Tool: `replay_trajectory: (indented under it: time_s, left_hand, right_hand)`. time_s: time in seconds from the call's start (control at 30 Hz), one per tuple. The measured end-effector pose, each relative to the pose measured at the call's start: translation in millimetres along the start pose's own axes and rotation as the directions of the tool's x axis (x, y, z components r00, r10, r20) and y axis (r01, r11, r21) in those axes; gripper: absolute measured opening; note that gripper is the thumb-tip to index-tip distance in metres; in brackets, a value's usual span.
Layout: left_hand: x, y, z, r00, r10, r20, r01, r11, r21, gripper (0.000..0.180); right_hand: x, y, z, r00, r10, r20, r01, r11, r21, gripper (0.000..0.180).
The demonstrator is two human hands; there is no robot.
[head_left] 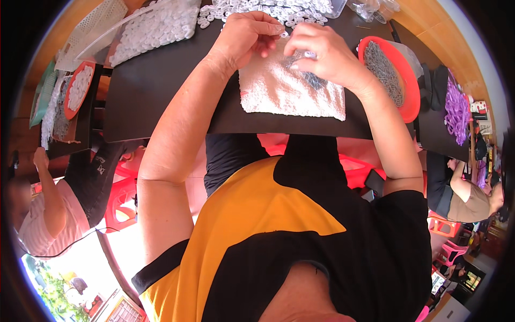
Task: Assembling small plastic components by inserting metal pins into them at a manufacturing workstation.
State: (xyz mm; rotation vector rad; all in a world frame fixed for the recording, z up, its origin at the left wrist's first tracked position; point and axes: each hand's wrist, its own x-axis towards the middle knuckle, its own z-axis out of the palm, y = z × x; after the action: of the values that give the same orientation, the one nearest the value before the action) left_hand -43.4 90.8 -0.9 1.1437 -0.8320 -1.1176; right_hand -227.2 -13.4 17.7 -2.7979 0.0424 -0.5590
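Observation:
My left hand (pixel 242 38) is closed in a pinch, with a small white plastic piece (pixel 284 34) at its fingertips. Close beside it, my right hand (pixel 323 55) has its fingers curled, and another small white piece (pixel 309 54) shows between them. Both hands are above a white towel (pixel 289 99) spread on the dark table. Under my right hand, a little heap of thin grey metal pieces (pixel 314 80) lies on the cloth, partly covered by the fingers.
White plastic pieces (pixel 268 7) are heaped at the far edge, with more in a clear container (pixel 155 33) at far left. A red bowl (pixel 409 88) of grey metal pieces stands right, near purple pieces (pixel 457 114). Other people sit at left (pixel 51 214) and right (pixel 472 199).

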Motion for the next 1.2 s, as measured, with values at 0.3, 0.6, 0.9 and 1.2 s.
replay_trajectory:
  time_s: [0.3, 0.6, 0.9, 1.2]
  left_hand:
    - [0, -2, 8, 0.997, 0.072, 0.012, -0.067, 0.835, 0.546, 0.011]
    - [0, -2, 2, 0.951, 0.219, 0.217, -0.295, 0.441, 0.847, 0.012]
    - [-5, 12, -7, 0.974, 0.091, 0.208, -0.227, 0.421, 0.878, 0.010]
    - [-10, 17, 9, 0.991, 0.114, -0.068, -0.094, 0.963, 0.253, 0.006]
  right_hand:
    - [9, 5, -1, 0.993, 0.109, -0.048, -0.107, 0.994, 0.033, 0.006]
    - [14, 15, 5, 0.995, 0.099, -0.008, -0.094, 0.912, -0.398, 0.009]
    - [10, 28, 19, 0.991, 0.035, -0.128, -0.058, 0.982, -0.178, 0.007]
    - [8, 16, 8, 0.925, 0.376, -0.056, -0.238, 0.688, 0.686, 0.007]
